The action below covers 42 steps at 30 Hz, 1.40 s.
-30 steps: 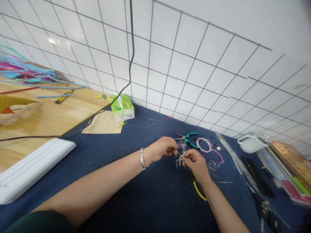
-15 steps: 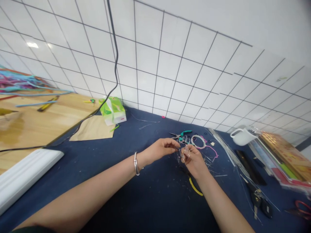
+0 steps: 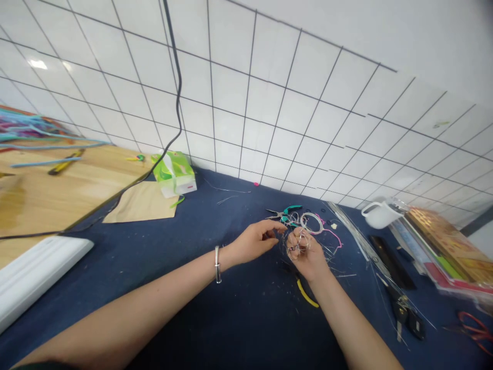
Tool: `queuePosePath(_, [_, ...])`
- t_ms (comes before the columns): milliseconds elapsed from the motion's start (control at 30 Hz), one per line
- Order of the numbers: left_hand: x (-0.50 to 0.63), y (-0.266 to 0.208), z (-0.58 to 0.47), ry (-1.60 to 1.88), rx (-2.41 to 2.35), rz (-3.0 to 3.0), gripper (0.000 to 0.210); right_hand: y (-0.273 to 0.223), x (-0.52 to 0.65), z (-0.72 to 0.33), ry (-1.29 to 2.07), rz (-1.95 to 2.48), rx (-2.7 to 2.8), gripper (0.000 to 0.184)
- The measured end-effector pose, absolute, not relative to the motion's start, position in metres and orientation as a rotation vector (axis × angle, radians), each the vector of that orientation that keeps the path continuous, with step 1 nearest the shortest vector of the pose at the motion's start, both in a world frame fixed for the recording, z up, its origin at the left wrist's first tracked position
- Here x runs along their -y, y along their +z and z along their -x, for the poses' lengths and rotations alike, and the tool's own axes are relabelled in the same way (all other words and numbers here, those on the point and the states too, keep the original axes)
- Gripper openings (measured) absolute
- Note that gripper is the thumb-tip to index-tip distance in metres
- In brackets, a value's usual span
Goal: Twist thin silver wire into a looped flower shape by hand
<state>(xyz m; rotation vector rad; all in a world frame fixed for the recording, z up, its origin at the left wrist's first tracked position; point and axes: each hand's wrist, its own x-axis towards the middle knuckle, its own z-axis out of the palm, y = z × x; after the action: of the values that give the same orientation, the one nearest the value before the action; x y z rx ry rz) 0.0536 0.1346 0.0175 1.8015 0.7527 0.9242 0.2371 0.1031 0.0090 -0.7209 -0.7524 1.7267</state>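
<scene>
My right hand (image 3: pixel 311 257) is closed on a loosely looped bundle of thin silver wire (image 3: pixel 297 241), with loops standing out around the fingers. Just to its left is my left hand (image 3: pixel 256 241), its thumb and curved fingers apart at the edge of the loops; I see nothing held in it. Behind both hands lie teal-handled pliers (image 3: pixel 289 209) and a white ring-shaped roll (image 3: pixel 313 224) with a pink cord (image 3: pixel 336 237). A yellow-handled tool (image 3: pixel 307 295) is partly hidden under my right wrist.
Long straight wires (image 3: pixel 352 231), a black bar (image 3: pixel 393 262), black-handled scissors (image 3: pixel 400 308), red-handled scissors (image 3: pixel 475 329) and a white mug (image 3: pixel 381 215) lie to the right. On the left are a tissue pack (image 3: pixel 175 172), brown paper (image 3: pixel 140 203), a black cable (image 3: pixel 179 92) and a white long case (image 3: pixel 42 277).
My left thumb has parted further from the fingers and the wire loops. My right hand has turned slightly, showing its curled fingers around the wire. The whole view has shifted a little.
</scene>
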Motion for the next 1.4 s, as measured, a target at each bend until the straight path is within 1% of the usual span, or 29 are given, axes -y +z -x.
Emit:
queuePosePath(67, [-0.134,0.015,-0.055,0.972,-0.766,-1.838,0.039,0.009,-0.103,-0.237,1.745,0.702,0.748,0.016])
queuePosePath(133, [-0.134,0.015,-0.055,1.010,-0.754,-1.866,0.038,0.008,-0.103,-0.237,1.754,0.695,0.751,0.015])
queuePosePath(433, [-0.130,0.024,-0.054,1.032,-0.750,-1.924,0.010,0.006,-0.102,-0.232,1.663,0.825,0.769,0.017])
queuePosePath(567, [-0.128,0.022,-0.057,1.080,-0.773,-1.938,0.010,0.006,-0.101,-0.228,1.650,0.844,0.784,0.015])
queuePosePath(733, [-0.125,0.015,-0.059,1.149,-0.911,-1.977,0.010,0.006,-0.100,-0.224,1.651,0.889,0.859,0.014])
queuePosePath(867, [-0.128,0.018,-0.055,1.135,-1.050,-2.141,0.012,0.011,-0.104,-0.214,1.619,0.933,0.932,0.014])
queuePosePath(967, [-0.137,0.031,-0.046,1.166,-1.212,-2.207,0.016,0.025,-0.115,-0.205,1.540,0.963,1.014,0.015])
queuePosePath(1100, [-0.156,0.058,-0.036,1.292,-1.365,-2.140,0.035,0.054,-0.139,-0.194,1.349,0.986,1.149,0.017])
queuePosePath(1167, [-0.166,0.071,-0.034,1.405,-1.313,-2.166,0.041,0.069,-0.151,-0.188,1.231,0.992,1.209,0.015])
queuePosePath(1300, [-0.186,0.087,-0.032,1.673,-1.012,-2.243,0.041,0.090,-0.169,-0.180,1.049,0.989,1.291,0.015])
queuePosePath(1400, [-0.198,0.088,-0.031,1.680,-0.840,-2.264,0.040,0.096,-0.176,-0.176,0.960,0.962,1.330,0.016])
